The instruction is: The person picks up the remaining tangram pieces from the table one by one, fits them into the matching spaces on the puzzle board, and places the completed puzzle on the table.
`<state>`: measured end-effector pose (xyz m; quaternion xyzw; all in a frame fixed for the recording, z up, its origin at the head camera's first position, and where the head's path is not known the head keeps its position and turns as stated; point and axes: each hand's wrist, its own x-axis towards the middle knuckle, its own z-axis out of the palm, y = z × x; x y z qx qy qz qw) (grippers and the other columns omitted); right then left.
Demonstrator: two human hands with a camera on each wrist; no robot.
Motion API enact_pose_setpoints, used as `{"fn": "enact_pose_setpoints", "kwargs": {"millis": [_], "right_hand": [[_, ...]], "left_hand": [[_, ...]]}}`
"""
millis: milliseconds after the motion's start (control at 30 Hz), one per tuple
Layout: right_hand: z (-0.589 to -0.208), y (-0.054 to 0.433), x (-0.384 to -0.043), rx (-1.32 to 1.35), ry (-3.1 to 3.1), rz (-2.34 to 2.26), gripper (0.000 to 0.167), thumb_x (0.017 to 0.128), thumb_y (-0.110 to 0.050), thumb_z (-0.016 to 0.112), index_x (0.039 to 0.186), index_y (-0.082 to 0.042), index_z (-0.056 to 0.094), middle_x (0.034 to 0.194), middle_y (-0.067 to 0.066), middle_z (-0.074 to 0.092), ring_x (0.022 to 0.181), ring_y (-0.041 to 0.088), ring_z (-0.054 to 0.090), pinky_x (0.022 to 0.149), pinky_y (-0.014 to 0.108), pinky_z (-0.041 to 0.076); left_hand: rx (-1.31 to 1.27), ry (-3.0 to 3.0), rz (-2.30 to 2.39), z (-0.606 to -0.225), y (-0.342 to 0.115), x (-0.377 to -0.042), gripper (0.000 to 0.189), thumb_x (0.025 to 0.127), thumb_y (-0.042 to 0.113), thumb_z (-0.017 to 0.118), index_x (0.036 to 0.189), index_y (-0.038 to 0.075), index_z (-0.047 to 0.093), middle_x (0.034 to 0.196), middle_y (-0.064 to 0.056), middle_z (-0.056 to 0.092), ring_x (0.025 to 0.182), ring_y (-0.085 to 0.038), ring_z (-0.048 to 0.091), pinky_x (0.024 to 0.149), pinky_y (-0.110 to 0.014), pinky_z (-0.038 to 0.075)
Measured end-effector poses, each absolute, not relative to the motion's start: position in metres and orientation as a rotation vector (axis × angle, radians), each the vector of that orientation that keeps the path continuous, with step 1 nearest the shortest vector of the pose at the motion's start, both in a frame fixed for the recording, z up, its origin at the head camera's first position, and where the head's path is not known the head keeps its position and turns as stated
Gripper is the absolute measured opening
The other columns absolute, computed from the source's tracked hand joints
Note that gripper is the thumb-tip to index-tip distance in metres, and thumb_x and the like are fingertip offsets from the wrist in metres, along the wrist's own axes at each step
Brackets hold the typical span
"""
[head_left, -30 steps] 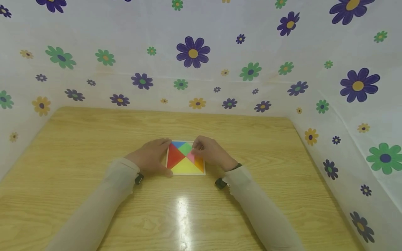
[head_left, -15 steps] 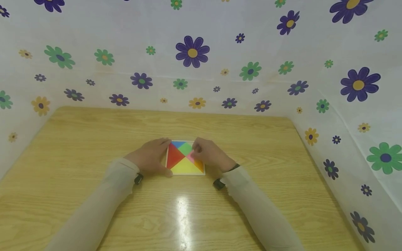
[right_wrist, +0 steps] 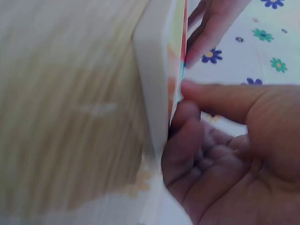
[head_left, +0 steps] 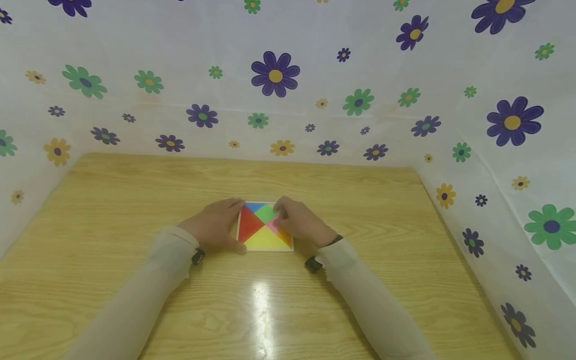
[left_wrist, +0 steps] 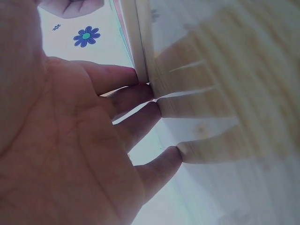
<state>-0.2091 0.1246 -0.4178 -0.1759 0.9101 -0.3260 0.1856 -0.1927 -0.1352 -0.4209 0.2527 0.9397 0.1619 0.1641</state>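
A square tangram puzzle in a white tray [head_left: 269, 250] lies flat on the table. Its red [head_left: 250, 225], yellow [head_left: 267, 238], blue [head_left: 254, 206], green [head_left: 265, 214], pink [head_left: 272, 225] and orange [head_left: 285, 238] pieces show. The left hand [head_left: 216, 224] spans the tray's left side, thumb at the near corner. In the left wrist view its fairly straight fingertips [left_wrist: 174, 153] touch the table and the tray's edge. The right hand [head_left: 301, 220] is curled over the tray's upper right corner, thumb and forefinger pinching at a piece there. That piece is mostly hidden by the fingers.
The pale wooden table [head_left: 180, 310] has a bright reflection in front of the tray. A white flowered cloth [head_left: 234, 90] stands as a wall at the back and both sides. A dark band [head_left: 313, 264] is on the right wrist, another [head_left: 198, 256] on the left.
The right hand shifts very slightly over the upper right corner of the tray. The left hand and the puzzle stay nearly where they were.
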Motion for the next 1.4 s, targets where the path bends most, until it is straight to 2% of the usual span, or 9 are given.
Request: {"fn": "enact_pose_setpoints", "kwargs": {"millis": [133,333,600,867,1100,1300,1400], "right_hand": [[-0.412,0.138,-0.214,-0.578,2.552,-0.996,0.028,0.102,-0.023,0.065,0.127,-0.010,0.061,0.102,0.004,0.067,0.088,0.020,0.061,0.079,0.033,0.054],[-0.387,0.172,-0.217,-0.660,2.579,-1.070,0.023,0.104,-0.025,0.063,0.121,-0.010,0.065,0.099,0.008,0.070,0.085,0.020,0.063,0.077,0.037,0.056],[-0.377,0.209,-0.211,-0.569,2.695,-0.803,0.022,0.105,-0.026,0.061,0.116,-0.008,0.067,0.102,0.005,0.070,0.090,0.020,0.064,0.081,0.039,0.056],[-0.385,0.218,-0.208,-0.458,2.636,-0.553,0.024,0.103,-0.032,0.063,0.113,-0.011,0.068,0.112,0.008,0.071,0.103,0.024,0.066,0.090,0.045,0.056],[-0.390,0.217,-0.206,-0.399,2.588,-0.527,0.034,0.102,-0.042,0.064,0.102,-0.008,0.064,0.094,0.002,0.070,0.085,0.019,0.060,0.079,0.035,0.052],[-0.391,0.215,-0.204,-0.305,2.588,-0.457,0.036,0.097,-0.043,0.070,0.100,-0.008,0.063,0.094,0.003,0.067,0.084,0.020,0.057,0.073,0.033,0.047],[-0.391,0.214,-0.203,-0.229,2.583,-0.416,0.039,0.091,-0.046,0.076,0.099,-0.010,0.063,0.096,0.004,0.065,0.086,0.021,0.057,0.072,0.033,0.046]], "left_hand": [[0.715,2.680,0.457,-0.420,-0.135,-0.192,0.120,0.077,0.062,0.082,0.162,0.000,0.026,0.167,-0.019,0.028,0.155,-0.041,0.025,0.125,-0.055,0.025],[0.689,2.668,0.486,-0.420,-0.135,-0.191,0.120,0.076,0.061,0.083,0.163,0.002,0.026,0.167,-0.018,0.029,0.154,-0.040,0.025,0.125,-0.057,0.025],[0.718,2.680,0.495,-0.427,-0.137,-0.195,0.122,0.073,0.064,0.082,0.162,0.001,0.027,0.167,-0.018,0.031,0.153,-0.040,0.029,0.124,-0.056,0.027],[0.719,2.675,0.479,-0.431,-0.141,-0.198,0.125,0.073,0.069,0.080,0.163,0.003,0.024,0.169,-0.015,0.027,0.155,-0.037,0.025,0.125,-0.054,0.026],[0.634,2.660,0.542,-0.432,-0.139,-0.199,0.117,0.073,0.067,0.080,0.163,0.013,0.029,0.166,-0.007,0.032,0.152,-0.031,0.032,0.124,-0.051,0.030],[0.594,2.652,0.582,-0.435,-0.142,-0.200,0.114,0.069,0.067,0.084,0.160,0.020,0.034,0.162,-0.002,0.038,0.148,-0.029,0.038,0.120,-0.054,0.036],[0.600,2.647,0.586,-0.437,-0.147,-0.199,0.120,0.065,0.070,0.084,0.162,0.022,0.032,0.164,-0.002,0.036,0.150,-0.029,0.035,0.121,-0.053,0.034]]}}
